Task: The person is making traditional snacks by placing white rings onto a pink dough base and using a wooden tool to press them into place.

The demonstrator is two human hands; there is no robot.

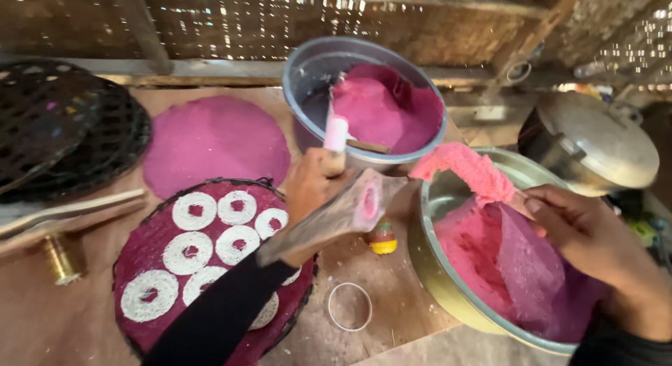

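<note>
- My left hand [315,180] is clamped around a wooden press [336,215].
- My right hand [581,233] pinches pink dough [465,166] above a metal bowl [437,282].

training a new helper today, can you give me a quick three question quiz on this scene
1. True or false: the left hand holds a wooden press whose open end shows pink dough.
2. What is the right hand pulling up from the metal basin? A) a white ring B) a strip of pink dough C) a lid
3. What lies on the dark red round tray?

Key:
1. True
2. B
3. White coiled rings of noodle-like strands, each with an open centre.
</note>
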